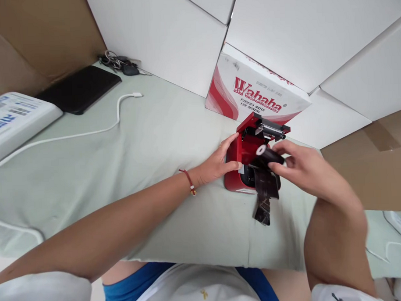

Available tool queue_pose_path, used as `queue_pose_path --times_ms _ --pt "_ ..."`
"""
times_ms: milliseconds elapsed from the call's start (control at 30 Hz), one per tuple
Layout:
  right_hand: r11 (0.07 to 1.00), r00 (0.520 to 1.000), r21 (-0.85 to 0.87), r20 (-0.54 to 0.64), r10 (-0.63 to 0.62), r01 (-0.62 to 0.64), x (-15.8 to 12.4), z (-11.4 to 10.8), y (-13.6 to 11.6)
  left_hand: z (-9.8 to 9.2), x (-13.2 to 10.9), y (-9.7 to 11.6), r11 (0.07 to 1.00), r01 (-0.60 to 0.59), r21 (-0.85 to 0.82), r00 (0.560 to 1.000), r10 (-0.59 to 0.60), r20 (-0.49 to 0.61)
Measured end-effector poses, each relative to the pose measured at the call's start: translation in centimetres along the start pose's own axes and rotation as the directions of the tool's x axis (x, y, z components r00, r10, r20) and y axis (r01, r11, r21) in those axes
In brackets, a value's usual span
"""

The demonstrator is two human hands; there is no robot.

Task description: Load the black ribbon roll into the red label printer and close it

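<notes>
A small red label printer (232, 183) stands on the cloth-covered table, its lid (252, 122) raised. My left hand (217, 165) grips the printer's left side, thumb at the front edge and fingers along the wall. Between thumb and fingers of my right hand (301, 166) is a roll of black ribbon (271, 156) with a pale core end, held over the open compartment. From it, a loose dark strip (264, 205) trails down across the printer's front and onto the cloth. The right hand's farther fingers are partly hidden.
Behind the printer is a white and red Wahaha water carton (257, 89) against white boxes (275, 29). At left are a white cable (88, 136), a black flat device (81, 89), keys (118, 63) and a white printed box (20, 117). A brown carton (378, 162) stands at right.
</notes>
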State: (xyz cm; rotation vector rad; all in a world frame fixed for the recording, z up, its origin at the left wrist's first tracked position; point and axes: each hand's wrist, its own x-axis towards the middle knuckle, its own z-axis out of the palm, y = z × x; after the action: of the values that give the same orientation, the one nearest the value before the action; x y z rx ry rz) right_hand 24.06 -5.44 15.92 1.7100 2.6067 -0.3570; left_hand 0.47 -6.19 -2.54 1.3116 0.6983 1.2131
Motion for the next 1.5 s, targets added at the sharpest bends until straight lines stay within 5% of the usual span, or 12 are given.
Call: queue_pose_path --times_ms 167,300,367,533,667,733,833,1000,1100,1233,1500 --pt "0.985 0.990 0.099 0.018 0.138 -0.139 -6.0 -1.9 6.6 -0.1 0.0 -0.3 1.000 0.016 -0.024 1.000 -0.016 0.008" --pt "0.959 0.939 0.014 0.207 0.274 -0.283 -7.1 1.1 11.4 -0.1 0.0 -0.2 0.999 0.034 -0.038 0.999 -0.034 -0.005" --pt "0.954 0.934 -0.006 0.202 0.296 -0.301 -7.0 3.3 12.2 -0.1 0.0 -0.2 0.999 0.037 -0.040 0.999 -0.037 -0.004" --pt "0.978 0.987 0.132 0.019 0.160 -0.161 -5.7 8.6 10.1 -0.4 0.0 -0.3 0.999 0.021 -0.050 1.000 -0.020 0.017" --pt "0.993 0.998 0.105 -0.006 0.056 -0.055 -4.2 10.6 8.4 -0.5 0.0 -0.4 0.998 0.030 -0.049 0.999 -0.029 0.016" --pt "0.993 0.999 0.117 0.032 0.021 -0.024 -4.4 9.6 8.5 -0.4 0.1 -0.3 0.998 0.026 -0.050 1.000 -0.026 0.014" --pt "0.985 0.995 0.169 0.091 -0.041 0.026 -6.1 5.2 9.3 -0.3 0.1 -0.2 0.998 0.029 -0.055 0.999 -0.028 0.019" --pt "0.980 0.990 0.179 -0.093 0.109 -0.091 -7.6 -2.3 7.7 -0.2 0.1 0.2 0.997 0.040 -0.073 0.999 -0.038 0.029" --pt "0.979 0.994 0.202 -0.092 0.053 -0.034 -5.1 -1.7 4.3 -0.2 0.1 0.3 0.996 0.035 -0.081 0.999 -0.033 0.028" --pt "1.000 0.997 -0.005 -0.068 -0.022 0.021 -0.2 2.3 0.3 -0.1 0.2 -0.1 0.996 0.014 -0.086 1.000 -0.013 0.016" --pt "0.923 0.990 -0.362 -0.007 0.137 -0.131 4.4 4.3 -2.8 -0.3 0.4 -0.8 1.000 -0.014 -0.017 1.000 0.014 0.009"
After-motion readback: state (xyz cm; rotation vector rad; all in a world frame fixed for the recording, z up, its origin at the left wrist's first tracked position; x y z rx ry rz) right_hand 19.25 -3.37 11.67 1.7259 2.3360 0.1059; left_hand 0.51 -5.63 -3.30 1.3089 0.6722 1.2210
